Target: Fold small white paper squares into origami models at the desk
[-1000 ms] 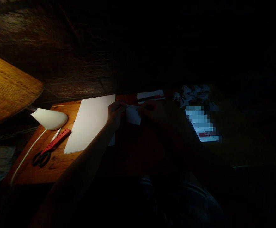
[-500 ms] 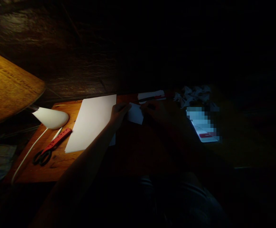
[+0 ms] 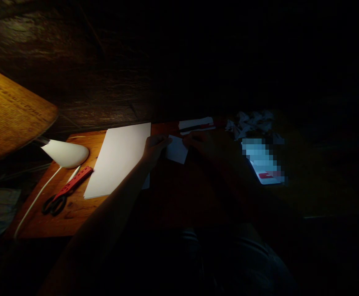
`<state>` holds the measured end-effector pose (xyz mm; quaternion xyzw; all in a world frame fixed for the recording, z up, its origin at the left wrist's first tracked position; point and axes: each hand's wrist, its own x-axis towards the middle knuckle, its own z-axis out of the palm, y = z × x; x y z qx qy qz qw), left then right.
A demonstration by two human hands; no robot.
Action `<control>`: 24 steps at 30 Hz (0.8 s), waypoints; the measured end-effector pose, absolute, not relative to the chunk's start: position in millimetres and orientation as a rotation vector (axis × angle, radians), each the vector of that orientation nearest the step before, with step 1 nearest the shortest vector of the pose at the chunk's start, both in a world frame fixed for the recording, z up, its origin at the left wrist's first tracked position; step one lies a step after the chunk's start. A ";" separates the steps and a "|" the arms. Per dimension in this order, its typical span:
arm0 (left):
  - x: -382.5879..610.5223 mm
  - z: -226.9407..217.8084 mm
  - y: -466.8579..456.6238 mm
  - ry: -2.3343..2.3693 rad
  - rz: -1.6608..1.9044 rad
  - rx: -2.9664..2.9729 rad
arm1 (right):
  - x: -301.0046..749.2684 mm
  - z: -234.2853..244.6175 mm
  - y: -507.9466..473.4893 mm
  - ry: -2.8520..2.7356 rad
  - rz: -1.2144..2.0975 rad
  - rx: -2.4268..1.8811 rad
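Note:
A small piece of white paper point(image 3: 177, 150) is held between my two hands, a little above the dark middle of the wooden table point(image 3: 71, 224). My left hand point(image 3: 153, 147) pinches its upper left corner between thumb and fingers. At the upper right edge my right hand point(image 3: 198, 142) is closed on the same paper, though deep shadow hides most of its fingers. Left of my left hand lies a stack of larger white sheets point(image 3: 117, 160), partly covered by my forearm. Behind my right hand are some white paper strips point(image 3: 197, 124) with a dark and reddish object across them.
A lamp with a white base point(image 3: 66, 153) and yellow shade point(image 3: 12, 115) stands at the left, its cord point(image 3: 35, 197) trailing forward. Scissors with black handles point(image 3: 56, 204) and a red cover lie before it. Folded papers point(image 3: 250, 123) and a lit phone point(image 3: 264, 164) are at the right.
The small paper has tilted slightly and its lower corner has dropped a little. Both hands keep their grip in nearly the same place.

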<state>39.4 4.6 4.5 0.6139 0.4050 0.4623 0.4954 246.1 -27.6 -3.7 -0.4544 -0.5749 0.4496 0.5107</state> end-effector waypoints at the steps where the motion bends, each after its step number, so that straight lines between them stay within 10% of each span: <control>1: 39.5 5.5 4.0 0.980 1.104 1.491 | 246.2 -2.5 -28.4 -1.386 1.101 -1.084; 24: 43.1 12.7 -1.0 0.932 0.875 1.679 | 246.6 12.2 -36.2 -1.437 1.074 -1.188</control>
